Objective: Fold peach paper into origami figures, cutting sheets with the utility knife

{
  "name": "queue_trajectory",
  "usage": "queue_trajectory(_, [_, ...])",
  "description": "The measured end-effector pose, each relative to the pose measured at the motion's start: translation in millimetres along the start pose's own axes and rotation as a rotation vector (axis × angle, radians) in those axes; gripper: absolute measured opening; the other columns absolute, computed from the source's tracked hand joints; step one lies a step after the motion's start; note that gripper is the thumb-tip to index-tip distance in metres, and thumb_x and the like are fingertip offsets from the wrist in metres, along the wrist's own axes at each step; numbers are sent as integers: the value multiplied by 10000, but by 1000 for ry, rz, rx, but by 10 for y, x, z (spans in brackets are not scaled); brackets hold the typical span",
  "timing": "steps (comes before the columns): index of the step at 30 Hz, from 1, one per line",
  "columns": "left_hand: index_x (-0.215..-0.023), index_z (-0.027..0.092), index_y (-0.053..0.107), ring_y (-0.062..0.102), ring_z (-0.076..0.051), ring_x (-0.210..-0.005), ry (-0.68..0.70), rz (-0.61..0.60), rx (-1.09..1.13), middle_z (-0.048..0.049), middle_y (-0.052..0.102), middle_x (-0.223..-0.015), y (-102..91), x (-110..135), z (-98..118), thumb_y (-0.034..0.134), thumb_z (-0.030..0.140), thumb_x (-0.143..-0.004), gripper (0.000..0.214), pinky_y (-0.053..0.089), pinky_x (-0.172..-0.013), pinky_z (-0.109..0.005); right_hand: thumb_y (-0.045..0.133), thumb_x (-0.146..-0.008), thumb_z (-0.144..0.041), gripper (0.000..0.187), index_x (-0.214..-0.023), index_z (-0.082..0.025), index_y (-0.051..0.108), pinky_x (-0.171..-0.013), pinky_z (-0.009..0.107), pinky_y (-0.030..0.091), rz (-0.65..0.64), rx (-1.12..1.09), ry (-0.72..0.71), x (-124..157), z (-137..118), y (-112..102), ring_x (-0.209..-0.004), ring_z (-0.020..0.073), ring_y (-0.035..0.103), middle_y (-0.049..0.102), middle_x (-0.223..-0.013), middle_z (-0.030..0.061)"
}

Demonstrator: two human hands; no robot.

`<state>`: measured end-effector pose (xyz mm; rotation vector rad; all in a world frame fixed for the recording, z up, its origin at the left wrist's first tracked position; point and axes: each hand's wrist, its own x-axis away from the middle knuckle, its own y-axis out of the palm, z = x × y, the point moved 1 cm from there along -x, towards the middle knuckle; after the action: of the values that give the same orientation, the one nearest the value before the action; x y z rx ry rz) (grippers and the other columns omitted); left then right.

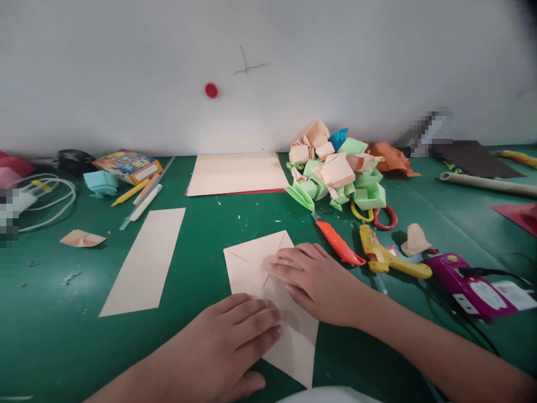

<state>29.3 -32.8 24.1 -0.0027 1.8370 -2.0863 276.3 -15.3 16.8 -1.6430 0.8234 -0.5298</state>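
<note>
A cream sheet of paper with folded creases lies on the green table in front of me. My left hand lies flat on its near part, fingers stretched out toward the right. My right hand presses flat on the sheet's right side, fingers pointing left along a crease. Neither hand grips anything.
A cream paper strip lies to the left, a larger cream sheet at the back. A pile of folded paper shapes, an orange cutter, scissors, a yellow glue gun and a purple tool sit on the right.
</note>
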Motion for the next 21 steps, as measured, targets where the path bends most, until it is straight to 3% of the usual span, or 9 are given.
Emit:
queue_trajectory(6, [-1248, 154, 675, 671, -226, -1155, -39, 61, -39, -65, 703, -1309, 89, -20, 23, 562, 286, -991, 310, 520, -1049, -354, 498, -964, -213, 461, -1418, -267, 558, -994, 491, 448, 5, -17, 21, -13, 6, -4, -1186, 292, 524, 573, -1433, 80])
queue_trajectory(11, [-1365, 179, 603, 588, -282, -1304, -62, -25, 8, -75, 600, -1459, 102, 33, -13, 629, 487, -936, 529, 499, -1100, -415, 505, -951, -201, 487, -1433, -263, 543, -989, 485, 453, 8, -13, 58, -17, 16, 4, -1155, 293, 531, 572, -1425, 80])
queue_trajectory(14, [-1416, 203, 553, 527, -316, -1373, -150, -52, 29, -85, 505, -1546, 158, 81, -49, 683, 449, -894, 592, 496, -1108, -471, 504, -951, -193, 479, -1424, -255, 549, -984, 484, 456, 17, 1, 70, -21, 26, 2, -1145, 292, 535, 580, -1406, 88])
queue_trajectory(17, [-1423, 184, 534, 554, -293, -1349, -209, -17, 44, -101, 543, -1513, 225, 116, -92, 650, 375, -930, 541, 499, -1113, -468, 499, -959, -208, 461, -1415, -244, 558, -980, 495, 458, 25, 10, 83, -24, 30, -8, -1143, 298, 536, 586, -1395, 95])
queue_trajectory(21, [-1374, 167, 570, 585, -284, -1319, -164, 46, 34, -98, 622, -1431, 291, 131, -125, 560, 377, -997, 431, 493, -1123, -472, 489, -964, -217, 442, -1398, -234, 575, -976, 509, 461, 22, 25, 81, -19, 22, -19, -1134, 301, 542, 595, -1384, 102])
